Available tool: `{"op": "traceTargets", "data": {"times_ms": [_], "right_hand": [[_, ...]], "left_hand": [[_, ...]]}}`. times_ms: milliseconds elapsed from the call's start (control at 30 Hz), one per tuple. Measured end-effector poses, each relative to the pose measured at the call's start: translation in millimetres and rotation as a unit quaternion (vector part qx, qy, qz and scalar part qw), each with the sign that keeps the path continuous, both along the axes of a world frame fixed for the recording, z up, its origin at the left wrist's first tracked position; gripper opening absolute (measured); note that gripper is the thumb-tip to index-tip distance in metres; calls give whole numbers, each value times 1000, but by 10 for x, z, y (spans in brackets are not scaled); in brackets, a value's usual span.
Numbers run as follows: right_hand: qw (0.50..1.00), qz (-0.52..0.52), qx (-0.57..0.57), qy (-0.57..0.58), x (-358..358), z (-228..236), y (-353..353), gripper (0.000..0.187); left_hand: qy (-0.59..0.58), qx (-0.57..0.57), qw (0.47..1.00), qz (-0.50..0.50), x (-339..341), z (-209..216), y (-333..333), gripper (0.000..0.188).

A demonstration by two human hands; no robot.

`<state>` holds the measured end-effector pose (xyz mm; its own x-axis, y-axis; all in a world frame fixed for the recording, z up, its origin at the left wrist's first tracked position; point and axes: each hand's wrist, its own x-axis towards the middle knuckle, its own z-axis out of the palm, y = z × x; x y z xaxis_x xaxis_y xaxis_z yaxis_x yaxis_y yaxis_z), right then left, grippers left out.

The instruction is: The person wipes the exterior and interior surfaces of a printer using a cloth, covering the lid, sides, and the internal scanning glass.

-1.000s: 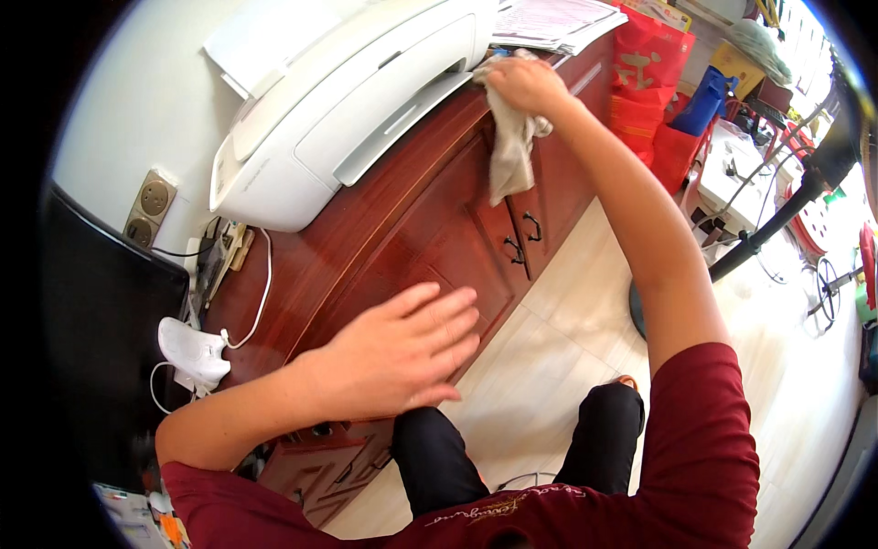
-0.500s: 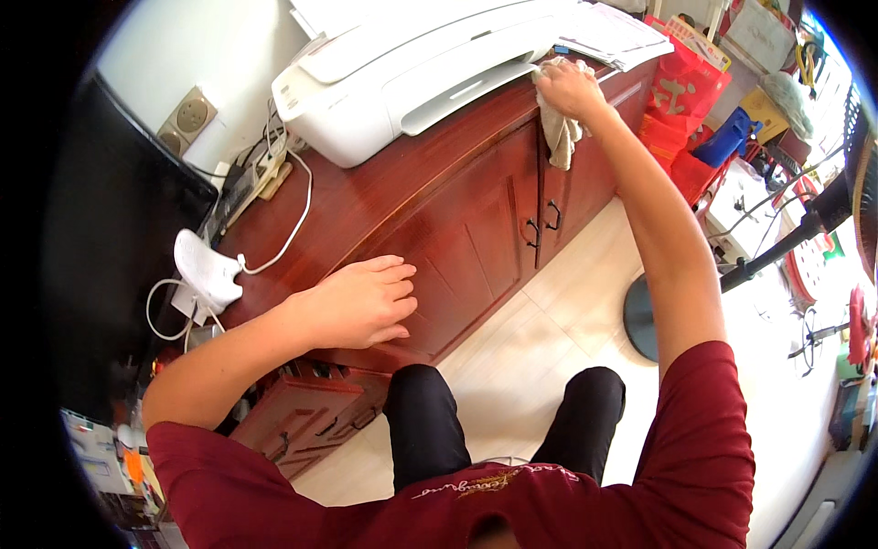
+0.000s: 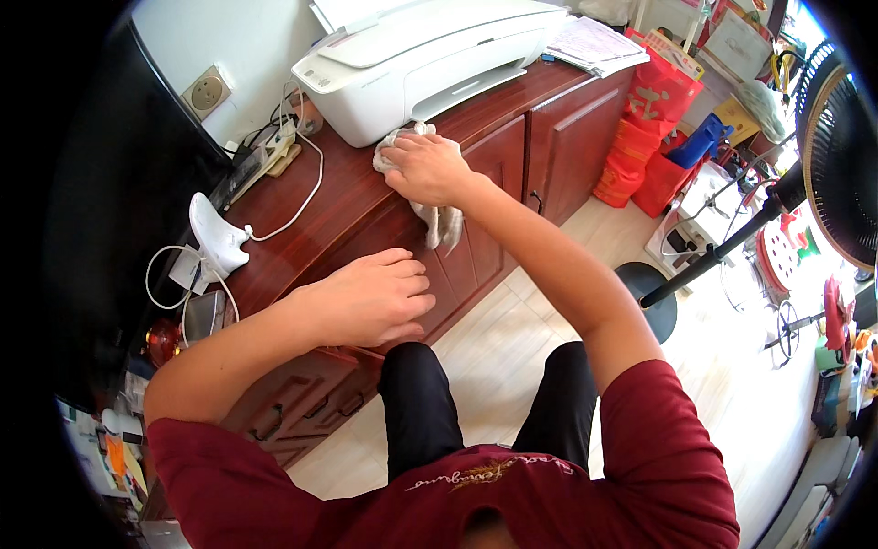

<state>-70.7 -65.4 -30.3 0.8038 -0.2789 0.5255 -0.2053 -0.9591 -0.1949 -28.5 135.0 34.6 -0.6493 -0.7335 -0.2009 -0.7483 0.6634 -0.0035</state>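
My right hand (image 3: 428,168) presses a light, crumpled cloth (image 3: 439,226) onto the top of the reddish-brown wooden cabinet (image 3: 338,197), in front of the white printer (image 3: 402,82). Part of the cloth hangs over the cabinet's front edge. My left hand (image 3: 370,297) hovers by the near front edge of the cabinet, fingers loosely stretched and nothing in it. A white curved device (image 3: 216,235) with a cable stands on the cabinet to the left of that hand.
Beside the wall lies a power strip (image 3: 274,146) with cords. A black screen (image 3: 119,210) stands at the left. Papers (image 3: 599,44) lie right of the printer. Red bags (image 3: 654,119) and a standing fan (image 3: 837,156) are on the floor at the right.
My right hand has slid the cloth leftward along the cabinet edge, from the printer's right end to its left part. My left hand has hardly moved.
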Motion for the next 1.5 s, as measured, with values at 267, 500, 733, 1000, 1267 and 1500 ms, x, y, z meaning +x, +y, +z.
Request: {"op": "traceTargets", "data": {"times_ms": [267,500,733,1000,1267,1500], "right_hand": [[999,-44,-2,-5,-395,-118,-834,43],[968,-241,-7,76,-752,-11,-2124,49],[963,-238,5,126,-517,-9,-1867,56],[990,-130,9,48,44,16,-283,53],[996,-88,-4,-31,263,-38,222,44],[980,89,81,-156,389,-81,1088,23]], "left_hand": [[-67,-86,992,64,533,33,75,31],[-45,-114,992,40,771,-157,-16,22],[21,-117,992,43,831,-261,-78,19],[127,-36,991,25,492,-287,217,20],[151,-26,988,29,69,-184,938,21],[250,-102,954,127,60,-286,1259,14]]}}
